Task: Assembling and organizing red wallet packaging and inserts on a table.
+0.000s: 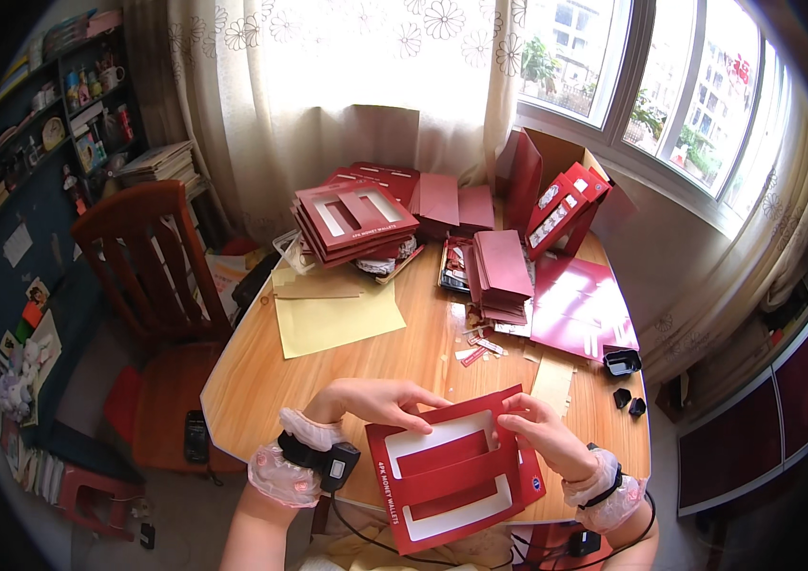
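Note:
A red cardboard packaging box [452, 473] with two cut-out windows is tilted in front of me, over the near edge of the table. My left hand [380, 402] grips its far left edge, thumb on the front and fingers behind. At the upper right corner, my right hand [545, 436] pinches the cardboard; some of its fingertips are hidden. White shows through the windows. Beyond my left hand, a yellow sheet [337, 319] lies flat on the wooden table [261, 381].
Matching red windowed boxes [352, 214] are stacked at the back. Pink-red envelopes [499, 266] stand piled right of centre, beside an open carton [566, 152] and a shiny red sheet [583, 303]. Small black parts [623, 362] sit by the right edge. A wooden chair [152, 276] stands left.

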